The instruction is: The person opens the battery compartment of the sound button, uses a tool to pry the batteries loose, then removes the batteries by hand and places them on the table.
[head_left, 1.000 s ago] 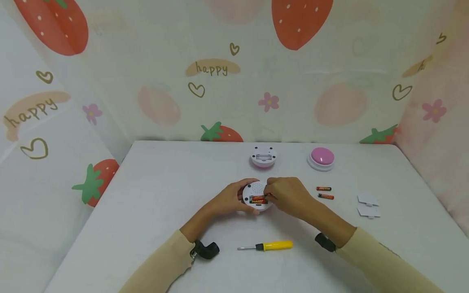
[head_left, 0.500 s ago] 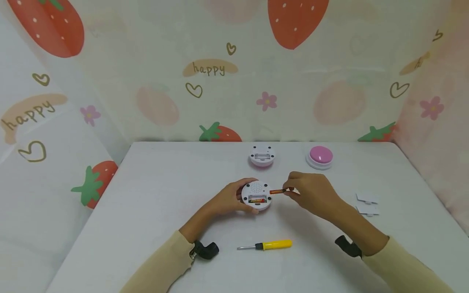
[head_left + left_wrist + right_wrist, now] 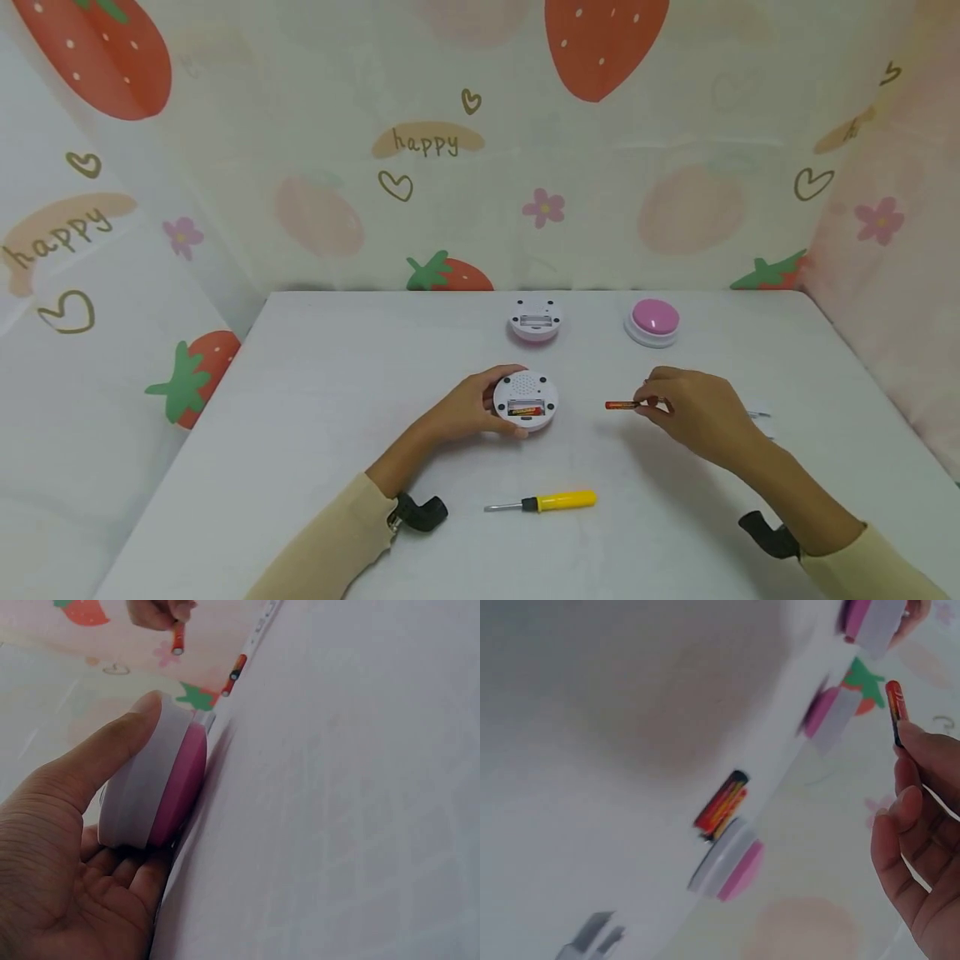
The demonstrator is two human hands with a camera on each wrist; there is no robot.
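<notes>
My left hand (image 3: 468,408) grips a round white push-button device (image 3: 528,385), turned underside up on the table. Its pink dome faces down in the left wrist view. One slim battery (image 3: 524,411) lies in its opened compartment; the slot above that battery is vacant. To the right, my right hand (image 3: 697,417) pinches another red-and-black battery (image 3: 620,405) by one end, above the table. Two more batteries (image 3: 721,801) lie on the table in the right wrist view; in the head view the right hand hides them.
A second upturned button (image 3: 536,318) with a bare battery compartment stands at the back. Right of it, a third button (image 3: 654,321) sits pink side up. A yellow-handled screwdriver (image 3: 555,501) lies in front. White battery covers (image 3: 763,423) are partly hidden behind the right hand.
My right hand has taken a battery out of the device's compartment and moved right with it. The left hand has stayed on the device.
</notes>
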